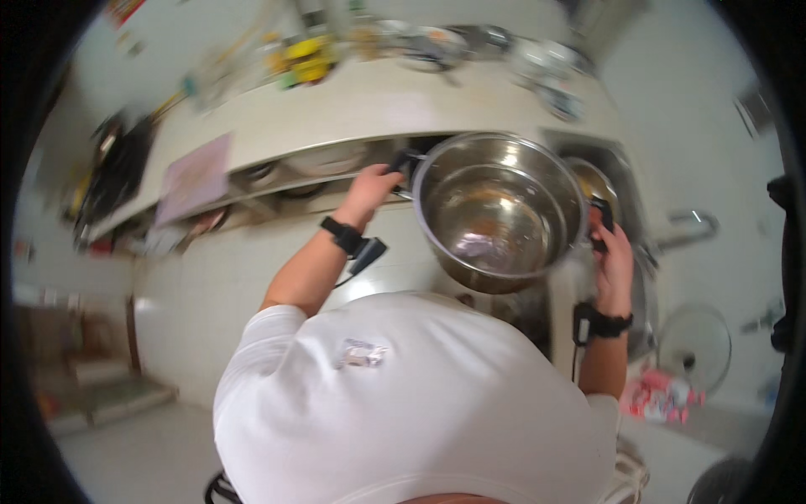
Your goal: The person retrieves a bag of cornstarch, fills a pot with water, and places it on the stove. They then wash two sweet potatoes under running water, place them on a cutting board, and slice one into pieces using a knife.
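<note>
Between both hands is a large stainless steel pot (pixel 497 214), its open top facing the camera. Its shiny inside has wet-looking reflections; whether it holds liquid I cannot tell. My left hand (pixel 371 189) grips the black handle on the pot's left side. On the other side, my right hand (pixel 611 246) is closed around the second black handle. The pot is in front of my body, beside the sink (pixel 630 189), where a metal bowl (pixel 589 179) is partly hidden by the pot's right rim.
The long counter (pixel 390 101) carries a pink cutting board (pixel 195 179), a yellow container (pixel 310 58) and blurred dishes (pixel 434 47). A faucet (pixel 692 220) rises at the sink. Right of it stands a glass lid (pixel 696 346) near a pink package (pixel 658 397). Open shelves (pixel 315 183) lie under the counter.
</note>
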### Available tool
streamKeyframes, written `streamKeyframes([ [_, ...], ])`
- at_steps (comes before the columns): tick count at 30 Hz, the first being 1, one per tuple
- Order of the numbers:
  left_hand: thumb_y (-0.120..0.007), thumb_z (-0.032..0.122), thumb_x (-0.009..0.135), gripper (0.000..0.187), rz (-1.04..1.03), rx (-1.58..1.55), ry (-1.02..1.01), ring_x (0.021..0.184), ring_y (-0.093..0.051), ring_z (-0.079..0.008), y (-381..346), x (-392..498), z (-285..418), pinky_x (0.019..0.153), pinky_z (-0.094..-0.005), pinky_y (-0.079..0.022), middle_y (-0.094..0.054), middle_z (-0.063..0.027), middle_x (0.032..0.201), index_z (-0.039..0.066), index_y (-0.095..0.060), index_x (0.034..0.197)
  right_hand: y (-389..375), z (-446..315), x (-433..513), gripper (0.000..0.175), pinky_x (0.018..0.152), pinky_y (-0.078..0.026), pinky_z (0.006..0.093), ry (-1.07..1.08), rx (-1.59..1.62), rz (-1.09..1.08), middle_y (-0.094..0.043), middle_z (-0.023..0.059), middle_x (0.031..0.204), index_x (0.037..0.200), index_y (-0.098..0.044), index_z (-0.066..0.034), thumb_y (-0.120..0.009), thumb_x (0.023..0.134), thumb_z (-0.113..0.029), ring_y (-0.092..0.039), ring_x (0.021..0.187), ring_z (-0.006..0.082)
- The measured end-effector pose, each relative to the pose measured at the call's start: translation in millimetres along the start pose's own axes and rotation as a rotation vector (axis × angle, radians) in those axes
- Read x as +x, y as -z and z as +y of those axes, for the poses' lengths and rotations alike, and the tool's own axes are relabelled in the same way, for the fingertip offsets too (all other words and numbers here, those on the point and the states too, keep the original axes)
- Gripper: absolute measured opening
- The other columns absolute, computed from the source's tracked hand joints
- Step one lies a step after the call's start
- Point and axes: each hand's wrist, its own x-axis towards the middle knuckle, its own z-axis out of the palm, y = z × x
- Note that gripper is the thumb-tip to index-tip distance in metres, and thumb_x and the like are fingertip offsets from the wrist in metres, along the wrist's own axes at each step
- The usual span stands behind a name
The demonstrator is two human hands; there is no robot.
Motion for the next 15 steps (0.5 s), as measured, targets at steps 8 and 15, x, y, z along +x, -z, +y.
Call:
streamKeyframes([
  [8, -0.062, 0.017, 0.085, 0.024, 0.421, -0.059, -0.037, 0.081, -0.055, -0.0107, 255.4, -186.1, -52.0, 0.074, -0.0248, -0.044, -0.062, -0.0022, 0.086, -0.002, -0.065, 0.099, -266.1, 56.6, -28.6, 0.014, 0.065, -0.044, 0.0226, -0.004, 0.1, -0.425, -0.058, -0.0015, 0.079, 0.105, -0.059, -0.0052, -0.059, 0.09, -0.006, -0.054, 0.07, 0.0082],
  [15, -0.062, 0.016, 0.082, 0.025, 0.816, -0.046, -0.107, 0.079, -0.052, -0.0105, 414.2, -324.4, -89.9, 0.072, -0.0256, -0.042, -0.06, -0.0006, 0.085, -0.001, -0.064, 0.099, -533.4, 56.1, -67.7, 0.009, 0.064, -0.04, 0.0242, 0.09, -0.003, -0.831, -0.054, -0.0006, 0.078, 0.095, -0.059, -0.0028, -0.059, 0.086, -0.005, -0.05, 0.071, 0.0091],
])
